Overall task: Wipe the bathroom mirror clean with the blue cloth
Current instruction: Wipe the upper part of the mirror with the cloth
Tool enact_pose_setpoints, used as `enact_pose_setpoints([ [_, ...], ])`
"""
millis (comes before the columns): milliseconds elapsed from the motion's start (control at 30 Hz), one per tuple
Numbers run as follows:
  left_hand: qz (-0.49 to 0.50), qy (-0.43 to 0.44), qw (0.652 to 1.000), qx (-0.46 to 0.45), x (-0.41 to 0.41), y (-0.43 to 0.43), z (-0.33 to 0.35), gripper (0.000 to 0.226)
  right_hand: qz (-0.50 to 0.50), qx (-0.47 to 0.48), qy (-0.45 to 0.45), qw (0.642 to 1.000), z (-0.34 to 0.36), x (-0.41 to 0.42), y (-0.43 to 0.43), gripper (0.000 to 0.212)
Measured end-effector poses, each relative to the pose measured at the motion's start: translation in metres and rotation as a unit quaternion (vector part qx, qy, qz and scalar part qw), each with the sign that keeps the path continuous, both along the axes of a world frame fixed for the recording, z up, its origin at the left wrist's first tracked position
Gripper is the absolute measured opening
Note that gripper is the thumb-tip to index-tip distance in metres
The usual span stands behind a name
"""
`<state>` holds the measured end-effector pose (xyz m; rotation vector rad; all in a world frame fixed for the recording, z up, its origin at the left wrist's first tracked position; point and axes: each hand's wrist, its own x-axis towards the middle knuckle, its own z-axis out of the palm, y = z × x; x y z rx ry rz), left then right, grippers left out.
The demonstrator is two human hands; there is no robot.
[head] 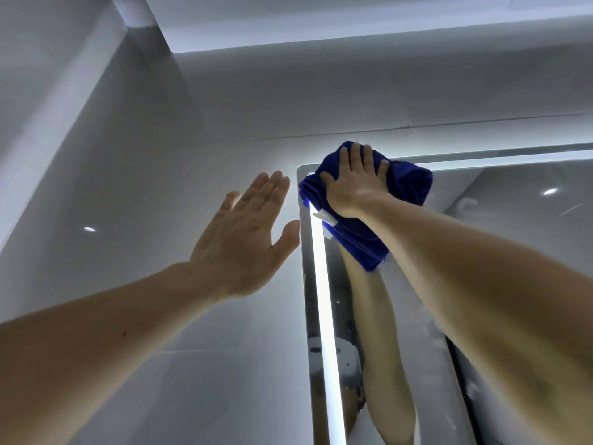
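Left grip (pixel 244 232) open, fingers straight, palm toward wall (pixel 128 187); contact unclear. Mirror (pixel 500 203) edge just right of its thumb. Right grip (pixel 353 184) flat, fingers spread, pressing blue cloth (pixel 414 184) onto mirror's top-left corner; cloth hangs below its wrist.

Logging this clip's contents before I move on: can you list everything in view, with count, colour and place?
mirror: one, silvery, on the wall at right
light strip: two, white, down the mirror's left edge and along its top
cloth: one, dark blue, bunched over the mirror's top left corner
tag: one, white, at the cloth's lower left edge
wall: grey glossy tiles, left of and above the mirror
ceiling: one, pale grey, top
left hand: one, flat, fingers straight, beside the mirror's left edge, holding nothing
right hand: one, fingers spread, pressing the cloth against the mirror
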<state>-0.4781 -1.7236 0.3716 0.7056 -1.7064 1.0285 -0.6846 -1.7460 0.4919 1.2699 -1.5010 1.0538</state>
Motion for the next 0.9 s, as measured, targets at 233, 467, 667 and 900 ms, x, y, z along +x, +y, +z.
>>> enact_pose_setpoints([
  [233, 0.01, 0.008, 1.0, 0.017, -0.004, -0.001, -0.02, 0.075, -0.013, -0.044, 0.05, 0.998, -0.067, 0.002, -0.005, 0.073],
  [467, 0.015, 0.018, 0.999, 0.029, 0.003, 0.009, -0.023, 0.076, -0.022, -0.038, 0.1, 0.994, -0.151, -0.006, -0.017, 0.071],
  [667, 0.006, 0.037, 0.999, 0.04, 0.003, 0.011, -0.024, 0.076, -0.009, 0.019, 0.153, 0.988, -0.243, -0.008, -0.004, 0.07],
  [900, 0.021, 0.012, 0.998, 0.06, 0.004, 0.005, -0.036, 0.074, -0.001, 0.029, 0.193, 0.981, -0.219, -0.028, 0.006, 0.064],
])
